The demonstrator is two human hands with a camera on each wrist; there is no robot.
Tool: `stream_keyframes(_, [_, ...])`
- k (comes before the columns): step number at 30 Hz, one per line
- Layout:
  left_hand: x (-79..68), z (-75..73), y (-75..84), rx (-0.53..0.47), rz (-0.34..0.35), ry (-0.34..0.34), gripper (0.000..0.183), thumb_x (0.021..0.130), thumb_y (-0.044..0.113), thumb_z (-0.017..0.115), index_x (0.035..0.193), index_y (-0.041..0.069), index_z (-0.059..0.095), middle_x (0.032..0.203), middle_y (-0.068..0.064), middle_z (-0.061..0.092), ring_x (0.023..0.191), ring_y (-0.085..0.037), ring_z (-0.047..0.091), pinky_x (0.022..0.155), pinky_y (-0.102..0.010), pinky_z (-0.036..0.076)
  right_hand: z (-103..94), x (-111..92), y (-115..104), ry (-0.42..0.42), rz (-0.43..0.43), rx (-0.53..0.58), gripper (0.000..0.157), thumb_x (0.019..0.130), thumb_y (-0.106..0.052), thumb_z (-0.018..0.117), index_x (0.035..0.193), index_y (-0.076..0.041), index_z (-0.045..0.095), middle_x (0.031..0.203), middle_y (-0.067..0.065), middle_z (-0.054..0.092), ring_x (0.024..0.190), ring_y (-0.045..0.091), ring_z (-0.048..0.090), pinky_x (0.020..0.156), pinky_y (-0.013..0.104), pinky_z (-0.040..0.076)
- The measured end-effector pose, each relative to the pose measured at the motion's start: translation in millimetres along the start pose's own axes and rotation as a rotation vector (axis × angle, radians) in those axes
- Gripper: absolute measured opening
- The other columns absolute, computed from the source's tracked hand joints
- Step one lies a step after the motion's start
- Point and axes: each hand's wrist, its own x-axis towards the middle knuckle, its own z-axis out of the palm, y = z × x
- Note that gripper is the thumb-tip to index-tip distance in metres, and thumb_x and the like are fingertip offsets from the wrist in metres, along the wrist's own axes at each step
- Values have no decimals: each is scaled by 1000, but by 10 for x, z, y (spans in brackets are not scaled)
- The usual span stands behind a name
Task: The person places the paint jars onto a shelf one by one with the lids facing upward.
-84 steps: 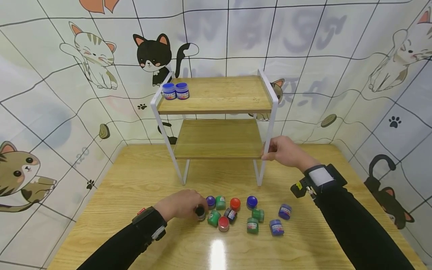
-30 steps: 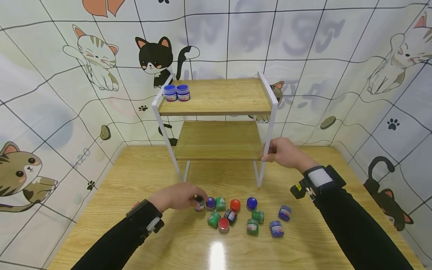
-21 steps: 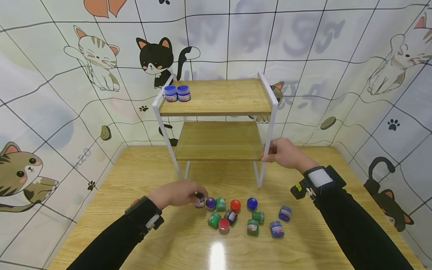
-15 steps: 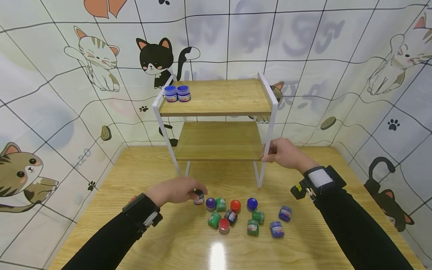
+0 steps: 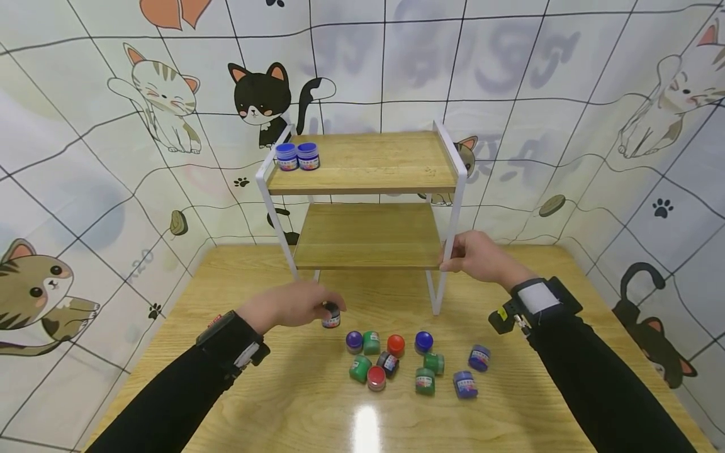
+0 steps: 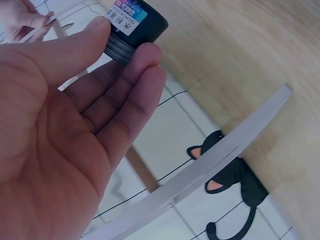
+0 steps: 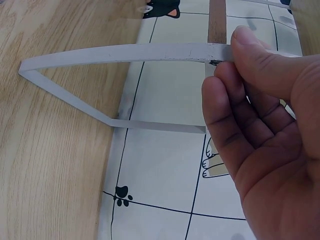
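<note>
My left hand (image 5: 297,303) pinches a small black paint jar (image 5: 331,315) by its lid, thumb against fingers, in front of the shelf's left leg. In the left wrist view the black jar (image 6: 137,22) shows a white and coloured label. My right hand (image 5: 478,255) grips the white metal frame of the two-tier shelf (image 5: 362,190) at the lower board's right end. The right wrist view shows thumb and fingers pinching the frame bar (image 7: 165,52). Two blue paint jars (image 5: 297,156) stand side by side at the left end of the upper board.
On the table (image 5: 272,396) lie more paint jars: several green ones (image 5: 425,381), two red (image 5: 376,378), a black one (image 5: 388,363), a purple-lidded one (image 5: 354,341) and several blue (image 5: 465,384). A cat-print backdrop (image 5: 362,63) encloses the table's back and sides.
My left hand has taken the black jar from beside the purple-lidded one and carried it away from me toward the shelf. The right hand keeps its grip on the frame.
</note>
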Motion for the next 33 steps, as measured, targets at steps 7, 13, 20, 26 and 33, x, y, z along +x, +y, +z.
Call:
stream_keyframes(7, [-30,-247,120,68,48,63,27,97,13,58,122,18,65,103,3,70,87,-10,59,83,-32,52,-3,10,3,-1,-4,-1,6,87,-7,71,93,-4,71,85,6,72,80,18,62,73,31,50])
stream_keyframes(13, [-40,-457,214,80,98,76,28,98,11,56,125,15,64,110,1,70,92,-8,61,85,-30,52,4,13,13,-1,-6,-9,6,87,-7,71,93,-4,71,84,6,72,79,19,62,74,32,49])
stream_keyframes(20, [-84,-754,393,146,142,122,27,97,13,59,123,16,65,107,3,70,91,-9,62,83,-31,53,0,6,10,1,-11,-12,5,87,-5,71,92,-4,71,83,6,72,79,19,62,73,32,49])
stream_keyframes(26, [-131,-992,543,127,169,158,28,95,11,62,123,16,66,107,3,71,90,-7,63,83,-29,54,-3,4,4,-2,-9,-21,5,87,-6,71,91,-4,71,84,5,72,80,18,62,74,33,49])
stream_keyframes(33, [-245,-1282,686,158,169,243,30,95,11,62,124,18,65,113,3,69,99,-11,63,91,-34,52,-6,7,-25,-6,2,-30,7,88,-9,71,92,-4,71,84,6,72,80,17,63,73,31,50])
